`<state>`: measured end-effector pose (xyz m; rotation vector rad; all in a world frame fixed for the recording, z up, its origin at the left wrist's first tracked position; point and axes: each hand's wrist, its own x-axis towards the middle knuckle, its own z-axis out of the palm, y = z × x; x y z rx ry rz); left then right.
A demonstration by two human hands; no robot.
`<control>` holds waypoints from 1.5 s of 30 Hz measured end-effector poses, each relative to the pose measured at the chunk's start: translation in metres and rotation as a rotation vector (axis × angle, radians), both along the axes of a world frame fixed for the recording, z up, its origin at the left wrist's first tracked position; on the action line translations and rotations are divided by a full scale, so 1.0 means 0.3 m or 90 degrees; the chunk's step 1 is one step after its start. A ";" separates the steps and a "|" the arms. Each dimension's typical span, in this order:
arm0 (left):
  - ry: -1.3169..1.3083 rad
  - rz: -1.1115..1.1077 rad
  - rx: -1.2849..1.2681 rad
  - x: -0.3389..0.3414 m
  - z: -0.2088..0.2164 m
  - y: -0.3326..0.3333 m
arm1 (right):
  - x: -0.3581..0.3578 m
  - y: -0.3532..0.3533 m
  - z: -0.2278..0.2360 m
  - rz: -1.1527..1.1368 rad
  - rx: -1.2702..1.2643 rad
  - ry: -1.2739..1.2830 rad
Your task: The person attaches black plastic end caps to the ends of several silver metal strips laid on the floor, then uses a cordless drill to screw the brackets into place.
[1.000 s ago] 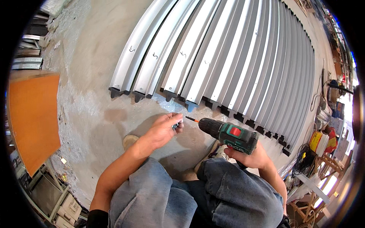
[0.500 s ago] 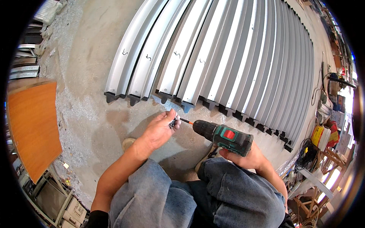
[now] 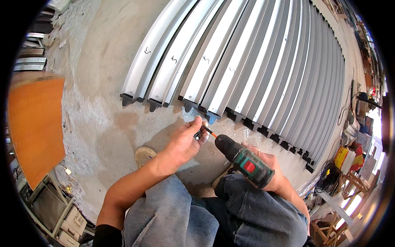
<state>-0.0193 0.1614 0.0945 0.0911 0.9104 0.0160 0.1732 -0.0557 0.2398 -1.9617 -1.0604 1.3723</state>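
Observation:
My right hand (image 3: 269,168) is wrapped round a green and black cordless drill (image 3: 247,164) with a red patch on its top. From its black chuck a bit (image 3: 210,131), orange along the shank and dark at the tip, points up and left to my left hand (image 3: 185,142). That hand is closed, thumb against fingers, round small dark screws (image 3: 198,134), partly hidden by the fingers. The bit's tip is at the fingertips; whether it touches a screw I cannot tell. Just beyond lie long grey metal profiles (image 3: 214,74) in a row, with black end pieces (image 3: 154,105) at their near ends.
A blue end piece (image 3: 212,118) sits on one profile. Pen marks show on several profiles. At left an orange-brown board (image 3: 36,127) stands on the concrete floor (image 3: 94,90). Coiled black cable (image 3: 327,177) and a wooden frame (image 3: 349,187) are at the right. My shoe (image 3: 144,156) is below.
Both hands appear slightly further right, with the whole view shifted. The drill has turned so that its bit slants more steeply up to the left hand. My right fingers now show over the drill's far side.

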 end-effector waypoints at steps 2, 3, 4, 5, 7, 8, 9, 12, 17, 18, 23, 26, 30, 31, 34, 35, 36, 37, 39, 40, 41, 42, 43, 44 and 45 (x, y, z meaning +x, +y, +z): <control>-0.008 0.006 0.005 0.011 0.026 -0.004 | 0.014 0.000 -0.008 0.050 0.060 -0.059; -0.013 0.011 0.007 0.016 0.034 -0.004 | 0.021 0.004 -0.007 0.077 0.090 -0.089; -0.042 -0.009 0.014 0.021 0.033 -0.007 | 0.026 0.000 0.003 0.043 0.078 -0.072; -0.072 -0.029 0.022 0.026 0.031 -0.009 | 0.030 -0.006 0.022 0.008 0.065 -0.055; -0.076 -0.099 0.063 0.018 0.018 -0.021 | 0.051 0.007 0.062 -0.027 0.016 -0.031; -0.056 -0.149 0.095 0.010 -0.002 -0.033 | 0.056 0.044 0.085 -0.032 -0.026 -0.063; -0.039 -0.198 0.126 0.017 -0.009 -0.039 | 0.064 0.079 0.097 -0.038 -0.070 -0.100; 0.034 -0.250 0.226 0.046 -0.047 -0.043 | 0.107 0.127 0.076 -0.035 -0.062 -0.089; 0.056 -0.262 0.263 0.059 -0.077 -0.061 | 0.125 0.181 0.058 -0.013 -0.032 -0.094; 0.056 -0.263 0.260 0.062 -0.078 -0.062 | 0.133 0.192 0.064 -0.002 -0.061 -0.091; 0.064 -0.249 0.244 0.071 -0.079 -0.069 | 0.156 0.282 0.120 0.060 -0.098 -0.117; 0.075 -0.246 0.234 0.064 -0.080 -0.067 | 0.155 0.410 0.167 0.161 -0.181 -0.149; 0.063 -0.265 0.238 0.064 -0.087 -0.064 | 0.159 0.486 0.182 0.286 -0.182 -0.230; 0.060 -0.265 0.240 0.068 -0.086 -0.064 | 0.163 0.496 0.181 0.294 -0.201 -0.226; 0.064 -0.253 0.226 0.068 -0.080 -0.065 | 0.160 0.514 0.177 0.301 -0.214 -0.228; 0.065 -0.247 0.235 0.069 -0.078 -0.067 | 0.156 0.515 0.176 0.301 -0.211 -0.232; 0.065 -0.242 0.245 0.070 -0.071 -0.066 | 0.153 0.518 0.173 0.299 -0.194 -0.235; 0.064 -0.236 0.255 0.070 -0.067 -0.066 | 0.155 0.513 0.167 0.297 -0.178 -0.239; 0.055 -0.249 0.255 0.071 -0.077 -0.071 | 0.157 0.510 0.159 0.296 -0.168 -0.241; 0.050 -0.255 0.257 0.071 -0.084 -0.072 | 0.157 0.510 0.156 0.296 -0.175 -0.239; 0.048 -0.251 0.260 0.068 -0.088 -0.076 | 0.156 0.507 0.152 0.297 -0.181 -0.238; 0.047 -0.245 0.266 0.066 -0.091 -0.078 | 0.157 0.503 0.145 0.286 -0.178 -0.228; 0.045 -0.241 0.272 0.063 -0.094 -0.080 | 0.159 0.496 0.136 0.274 -0.174 -0.217; 0.049 -0.240 0.274 0.060 -0.098 -0.082 | 0.160 0.489 0.126 0.262 -0.170 -0.206; 0.048 -0.240 0.275 0.064 -0.098 -0.083 | 0.163 0.482 0.125 0.254 -0.168 -0.205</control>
